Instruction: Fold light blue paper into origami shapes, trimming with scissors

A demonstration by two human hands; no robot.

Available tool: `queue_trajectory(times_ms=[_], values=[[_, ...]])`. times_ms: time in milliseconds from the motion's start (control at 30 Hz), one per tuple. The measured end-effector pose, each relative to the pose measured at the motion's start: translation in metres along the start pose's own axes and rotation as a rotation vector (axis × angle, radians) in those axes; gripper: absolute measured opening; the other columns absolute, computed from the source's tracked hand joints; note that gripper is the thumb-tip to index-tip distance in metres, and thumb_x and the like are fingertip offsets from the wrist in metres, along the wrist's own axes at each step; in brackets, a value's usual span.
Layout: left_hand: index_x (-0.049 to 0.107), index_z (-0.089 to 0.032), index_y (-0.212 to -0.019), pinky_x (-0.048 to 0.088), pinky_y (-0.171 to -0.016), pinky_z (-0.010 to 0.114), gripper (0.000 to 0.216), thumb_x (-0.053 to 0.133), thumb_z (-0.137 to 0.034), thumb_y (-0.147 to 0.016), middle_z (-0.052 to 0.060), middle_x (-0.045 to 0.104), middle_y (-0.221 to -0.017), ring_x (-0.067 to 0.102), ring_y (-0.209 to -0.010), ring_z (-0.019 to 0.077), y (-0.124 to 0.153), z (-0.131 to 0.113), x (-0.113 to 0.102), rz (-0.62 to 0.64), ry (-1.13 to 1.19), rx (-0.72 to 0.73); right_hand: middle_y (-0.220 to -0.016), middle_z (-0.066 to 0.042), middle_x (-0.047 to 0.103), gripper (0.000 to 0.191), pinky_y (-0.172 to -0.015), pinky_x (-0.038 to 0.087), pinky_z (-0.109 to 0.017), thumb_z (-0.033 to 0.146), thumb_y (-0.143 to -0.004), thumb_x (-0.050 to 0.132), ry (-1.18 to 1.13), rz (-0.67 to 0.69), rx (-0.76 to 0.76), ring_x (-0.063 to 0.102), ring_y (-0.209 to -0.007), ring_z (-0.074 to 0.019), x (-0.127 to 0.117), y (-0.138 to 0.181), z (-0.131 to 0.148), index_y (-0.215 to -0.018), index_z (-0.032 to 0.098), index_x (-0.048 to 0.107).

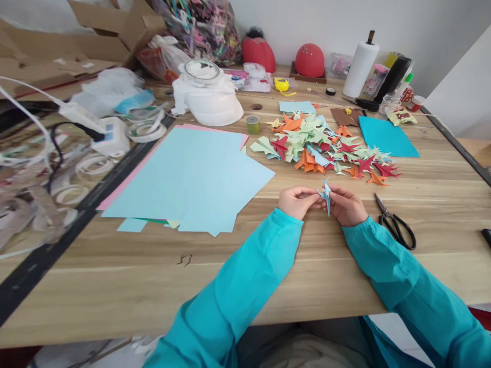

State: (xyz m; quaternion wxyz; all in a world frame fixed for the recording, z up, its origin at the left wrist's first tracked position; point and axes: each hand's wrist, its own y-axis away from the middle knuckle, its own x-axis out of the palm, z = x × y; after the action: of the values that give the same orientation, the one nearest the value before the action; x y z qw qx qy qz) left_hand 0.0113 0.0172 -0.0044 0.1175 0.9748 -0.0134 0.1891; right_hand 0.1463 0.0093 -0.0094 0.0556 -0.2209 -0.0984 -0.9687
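Note:
A small light-blue origami crane [326, 194] is between my two hands, just above the wooden table. My left hand [297, 201] pinches its left side with thumb and forefinger. From the other side, my right hand [348, 204] grips it with the fingertips. Just beyond the hands spreads a heap of folded paper cranes [307, 134] in pale green, orange, red and blue. Black-handled scissors [395, 224] lie to the right of my right hand, blades pointing away from me. Left of my hands rests a stack of light-blue paper sheets [192, 174], with pink sheets showing beneath.
Bright blue paper [389, 136] lies at the back right, near a paper roll [360, 69]. A green spool [253, 124] stands by the stack. White cap-like items [209, 99], a yellow tape measure [282, 84] and red domes [310, 60] sit behind. Cables and a power adapter [111, 137] crowd the left.

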Motion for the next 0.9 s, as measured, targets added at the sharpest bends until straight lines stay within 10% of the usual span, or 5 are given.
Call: queue_trajectory(times_ms=[900], values=[[0.048, -0.013, -0.057, 0.044, -0.031, 0.019, 0.029, 0.074, -0.016, -0.044, -0.002, 0.056, -0.048, 0.053, -0.041, 0.0100, -0.0062, -0.0027, -0.0041, 0.049, 0.013, -0.066, -0.068, 0.000, 0.067, 0.026, -0.053, 0.048, -0.024, 0.023, -0.053, 0.075, -0.036, -0.007, 0.002, 0.061, -0.056, -0.0117, 0.0001, 0.0003, 0.0034, -0.077, 0.018, 0.067]])
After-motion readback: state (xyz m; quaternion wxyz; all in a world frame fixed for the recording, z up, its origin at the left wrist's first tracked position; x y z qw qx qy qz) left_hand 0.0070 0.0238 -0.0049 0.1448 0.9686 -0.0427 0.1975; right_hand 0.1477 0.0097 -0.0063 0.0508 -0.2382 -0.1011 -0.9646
